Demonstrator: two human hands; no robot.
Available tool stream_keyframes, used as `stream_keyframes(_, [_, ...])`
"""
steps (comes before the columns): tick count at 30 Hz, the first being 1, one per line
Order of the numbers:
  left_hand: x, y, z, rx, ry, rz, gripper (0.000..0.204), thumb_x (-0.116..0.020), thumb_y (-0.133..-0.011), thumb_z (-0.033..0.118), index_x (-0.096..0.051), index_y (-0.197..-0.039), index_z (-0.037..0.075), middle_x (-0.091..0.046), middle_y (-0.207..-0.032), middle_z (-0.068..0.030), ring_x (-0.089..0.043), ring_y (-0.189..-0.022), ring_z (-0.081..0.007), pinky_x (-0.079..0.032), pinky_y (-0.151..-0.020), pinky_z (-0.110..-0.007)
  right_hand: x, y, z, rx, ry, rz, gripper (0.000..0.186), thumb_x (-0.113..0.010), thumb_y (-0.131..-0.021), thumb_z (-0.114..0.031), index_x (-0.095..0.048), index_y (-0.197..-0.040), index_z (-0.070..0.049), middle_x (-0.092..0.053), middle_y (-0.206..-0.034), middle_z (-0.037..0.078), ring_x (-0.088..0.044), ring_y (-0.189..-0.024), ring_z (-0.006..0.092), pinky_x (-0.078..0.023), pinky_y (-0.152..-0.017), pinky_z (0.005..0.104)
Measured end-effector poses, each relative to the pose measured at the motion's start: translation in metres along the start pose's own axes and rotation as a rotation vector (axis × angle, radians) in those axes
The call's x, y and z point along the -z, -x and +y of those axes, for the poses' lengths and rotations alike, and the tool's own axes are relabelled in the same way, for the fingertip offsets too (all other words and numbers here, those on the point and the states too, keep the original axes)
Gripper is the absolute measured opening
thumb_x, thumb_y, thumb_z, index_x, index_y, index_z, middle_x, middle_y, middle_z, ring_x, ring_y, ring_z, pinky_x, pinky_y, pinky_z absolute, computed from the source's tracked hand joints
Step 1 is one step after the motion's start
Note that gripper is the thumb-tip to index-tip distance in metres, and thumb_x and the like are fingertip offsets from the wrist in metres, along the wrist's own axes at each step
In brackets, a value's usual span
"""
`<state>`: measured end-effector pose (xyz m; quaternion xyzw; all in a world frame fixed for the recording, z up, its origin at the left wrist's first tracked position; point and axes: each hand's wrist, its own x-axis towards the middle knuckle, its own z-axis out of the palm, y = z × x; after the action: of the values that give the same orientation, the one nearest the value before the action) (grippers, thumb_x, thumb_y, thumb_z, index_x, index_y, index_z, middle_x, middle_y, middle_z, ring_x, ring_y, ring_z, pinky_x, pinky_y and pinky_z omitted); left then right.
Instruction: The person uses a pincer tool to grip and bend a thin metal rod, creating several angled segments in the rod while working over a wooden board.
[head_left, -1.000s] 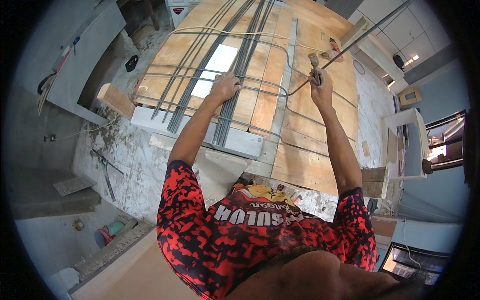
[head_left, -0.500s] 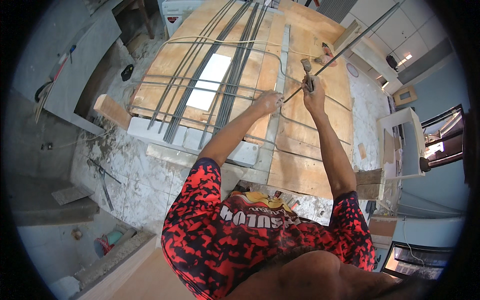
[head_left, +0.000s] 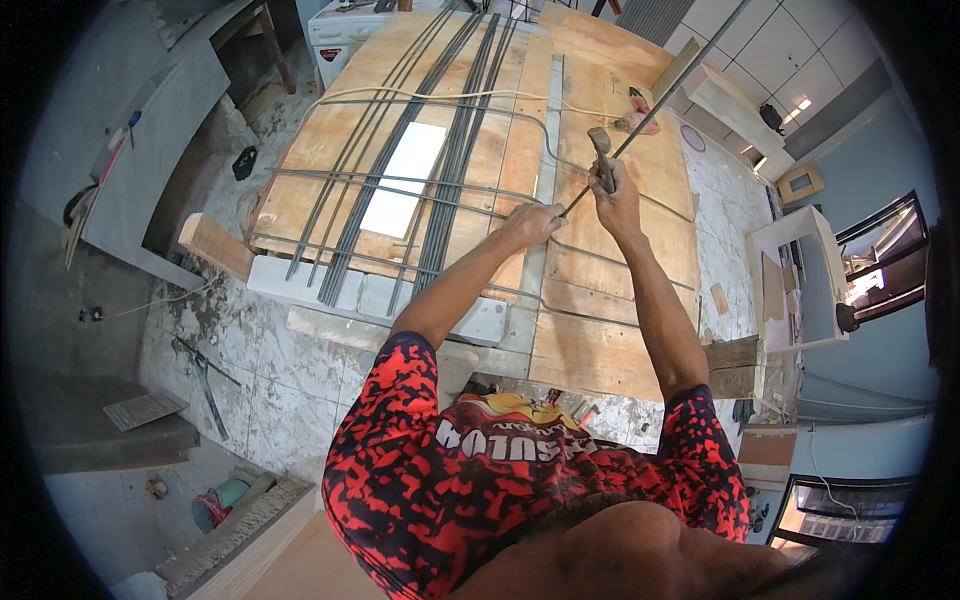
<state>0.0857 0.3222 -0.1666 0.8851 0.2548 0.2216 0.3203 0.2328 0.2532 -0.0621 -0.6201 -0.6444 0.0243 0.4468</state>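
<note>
My left hand [head_left: 533, 224] is closed on the lower end of a long steel rod [head_left: 660, 104], low over a plywood surface [head_left: 600, 290]. The rod slants up from there, past my right hand, toward the upper right. My right hand [head_left: 618, 204] grips a hammer [head_left: 602, 147] by its handle, head upward. Whether its fingers also hold the rod is hidden. Beneath and left of my left hand, bent steel bars [head_left: 330, 176] cross a bundle of long straight rods [head_left: 460, 150].
A white panel [head_left: 402, 180] lies under the rods. Pale blocks [head_left: 478, 320] line the plywood's near edge, with a timber piece [head_left: 215, 245] at its left corner. A red-handled tool [head_left: 638, 108] lies at the far right. A cream cord [head_left: 480, 93] crosses the far part.
The whole view has shifted a little. The long rod has swung slightly, its far end now farther left in the picture. Both hands keep their holds.
</note>
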Motion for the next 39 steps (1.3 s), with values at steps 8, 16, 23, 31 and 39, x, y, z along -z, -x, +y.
stream_keyframes(8, [0.014, 0.02, 0.046, -0.108, 0.166, -0.059, 0.028, -0.051, -0.091, 0.031, -0.054, -0.092, 0.003, -0.062, -0.077, -0.0208, -0.06, -0.078, -0.0399, -0.045, -0.069, -0.046, 0.044, -0.003, -0.03, -0.06, -0.168, -0.05, 0.021, -0.062, -0.087, -0.006, -0.054, -0.105, -0.003, -0.058, -0.087, 0.003, -0.054, -0.078, 0.0126, -0.045, -0.072, 0.0286])
stream_keyframes(16, [0.012, 0.023, 0.1, -0.144, 0.461, -0.16, 0.024, -0.052, -0.091, 0.028, -0.056, -0.092, 0.004, -0.06, -0.07, -0.0054, -0.059, -0.065, -0.0186, -0.046, -0.061, -0.034, 0.101, 0.014, -0.056, -0.122, -0.314, -0.01, 0.02, -0.062, -0.085, -0.007, -0.056, -0.103, -0.002, -0.061, -0.088, 0.004, -0.057, -0.081, 0.0128, -0.047, -0.075, 0.0292])
stream_keyframes(23, [0.014, 0.031, 0.174, -0.2, 0.313, -0.501, 0.029, -0.052, -0.093, 0.031, -0.055, -0.089, 0.003, -0.06, -0.068, -0.0062, -0.061, -0.06, -0.0161, -0.048, -0.056, -0.031, 0.17, 0.065, -0.073, 0.024, -0.273, -0.058, 0.019, -0.062, -0.085, -0.004, -0.056, -0.103, -0.004, -0.059, -0.088, 0.003, -0.054, -0.079, 0.0115, -0.045, -0.072, 0.0275])
stream_keyframes(31, [-0.04, 0.035, 0.222, -0.421, 0.124, -0.375, 0.029, -0.046, -0.095, 0.03, -0.05, -0.091, 0.001, -0.058, -0.068, -0.0197, -0.058, -0.067, -0.0388, -0.043, -0.062, -0.047, 0.239, 0.132, -0.078, 0.236, -0.011, 0.065, 0.02, -0.066, -0.08, -0.003, -0.057, -0.099, -0.006, -0.056, -0.084, 0.007, -0.053, -0.071, 0.0181, -0.042, -0.063, 0.0282])
stream_keyframes(39, [-0.049, 0.054, 0.283, -0.277, -0.246, -0.517, 0.034, -0.041, -0.097, 0.037, -0.045, -0.098, 0.003, -0.06, -0.074, -0.0237, -0.059, -0.076, -0.0446, -0.043, -0.064, -0.052, 0.275, 0.198, -0.058, -0.119, -0.128, 0.27, 0.014, -0.065, -0.085, -0.012, -0.06, -0.095, -0.004, -0.059, -0.082, 0.006, -0.055, -0.077, 0.0157, -0.045, -0.072, 0.0295])
